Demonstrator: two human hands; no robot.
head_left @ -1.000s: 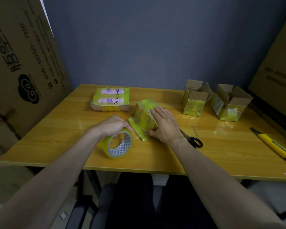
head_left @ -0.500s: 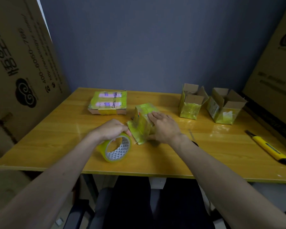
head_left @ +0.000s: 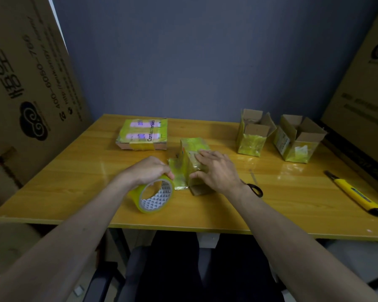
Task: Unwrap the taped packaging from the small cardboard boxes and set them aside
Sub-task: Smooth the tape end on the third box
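Our right hand (head_left: 216, 168) lies with flat, straight fingers on the light, slick-taped box (head_left: 191, 160), our left hand (head_left: 150, 171) curled round the tape roll (head_left: 153, 196); we'd pinch the loose flap just beside our thumb.

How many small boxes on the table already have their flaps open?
2. One open box and a second open box stand side by side at the table's far right. The taped box under the right hand looks closed.
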